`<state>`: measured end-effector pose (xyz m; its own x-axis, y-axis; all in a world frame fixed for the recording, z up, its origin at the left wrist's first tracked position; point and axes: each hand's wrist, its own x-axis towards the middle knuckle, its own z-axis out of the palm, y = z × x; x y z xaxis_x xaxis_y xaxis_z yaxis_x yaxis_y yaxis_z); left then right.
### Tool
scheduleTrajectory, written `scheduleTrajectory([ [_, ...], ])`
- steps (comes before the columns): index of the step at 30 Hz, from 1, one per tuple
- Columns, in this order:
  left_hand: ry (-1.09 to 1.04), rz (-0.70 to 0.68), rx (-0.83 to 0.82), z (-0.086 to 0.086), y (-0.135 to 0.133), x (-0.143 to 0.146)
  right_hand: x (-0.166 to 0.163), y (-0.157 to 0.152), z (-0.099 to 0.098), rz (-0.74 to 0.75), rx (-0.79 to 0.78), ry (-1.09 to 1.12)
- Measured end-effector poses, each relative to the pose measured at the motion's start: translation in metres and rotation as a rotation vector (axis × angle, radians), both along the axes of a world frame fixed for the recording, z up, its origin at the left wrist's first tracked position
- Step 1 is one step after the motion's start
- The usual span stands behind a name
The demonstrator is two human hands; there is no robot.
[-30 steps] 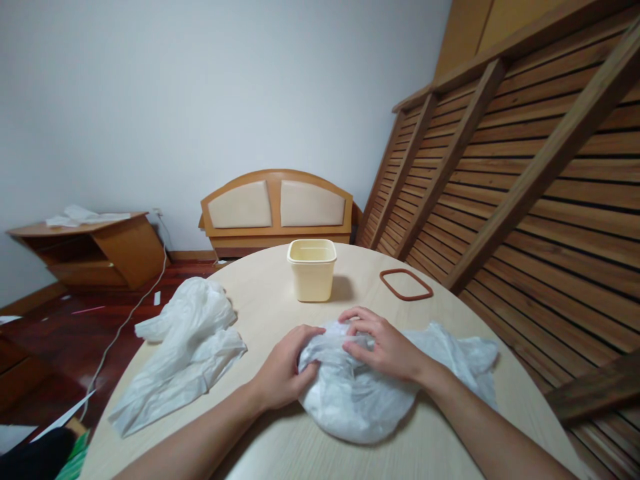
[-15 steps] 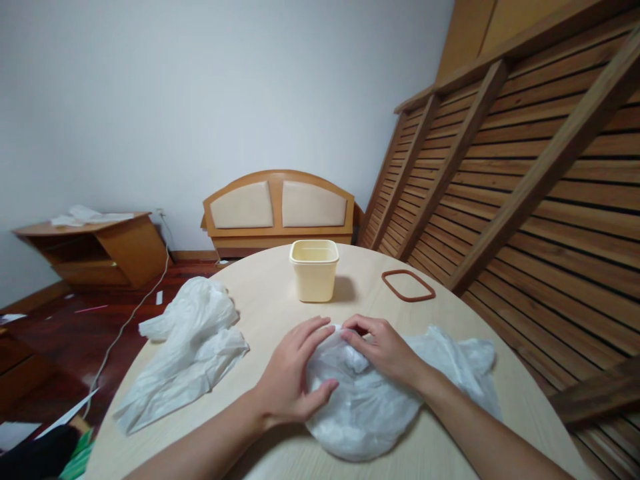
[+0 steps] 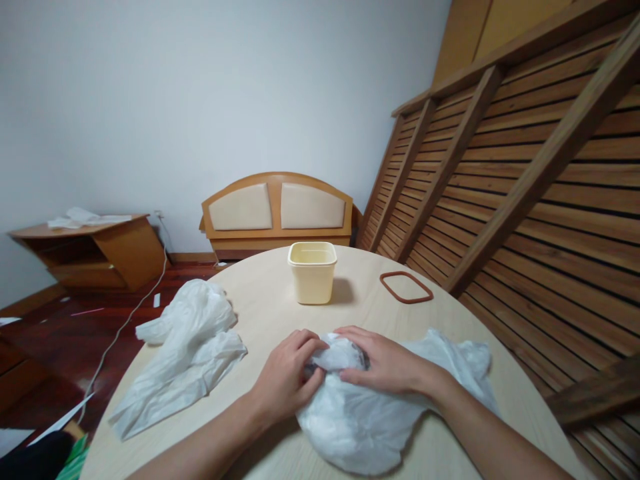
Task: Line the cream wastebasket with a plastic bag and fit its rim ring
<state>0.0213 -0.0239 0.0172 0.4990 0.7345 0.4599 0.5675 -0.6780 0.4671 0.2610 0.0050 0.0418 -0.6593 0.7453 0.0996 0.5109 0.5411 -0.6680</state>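
Crinkly white plastic bag (image 3: 360, 427) in L hand (image 3: 287, 377) & R hand (image 3: 385, 360), on rnd pale table (image 3: 270, 287).
Both clamped on its bunched top; rounded lower part bulges toward person. Beyond: sq. cream tub (image 3: 313, 280); thin brown 4-cornered ring (image 3: 420, 300) flat to tub's R.

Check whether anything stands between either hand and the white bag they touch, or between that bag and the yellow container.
Nothing visible does: the left hand and right hand touch the white bag directly, and only tabletop separates it from the yellow container. The brown frame lies aside.
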Motion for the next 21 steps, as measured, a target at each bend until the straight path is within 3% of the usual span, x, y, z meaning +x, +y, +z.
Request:
scheduleTrajectory([
  [7, 0.031, 0.064, 0.071, 0.006, -0.001, -0.004, -0.001, 0.0, 0.007, 0.005, 0.002, 0.102],
  [15, 0.139, -0.141, 0.246, 0.017, -0.015, 0.004, -0.007, 0.002, 0.003, -0.076, 0.026, 0.172],
  [21, 0.061, -0.044, 0.213, 0.008, -0.011, 0.008, 0.004, 0.0, 0.008, -0.128, -0.074, 0.131],
])
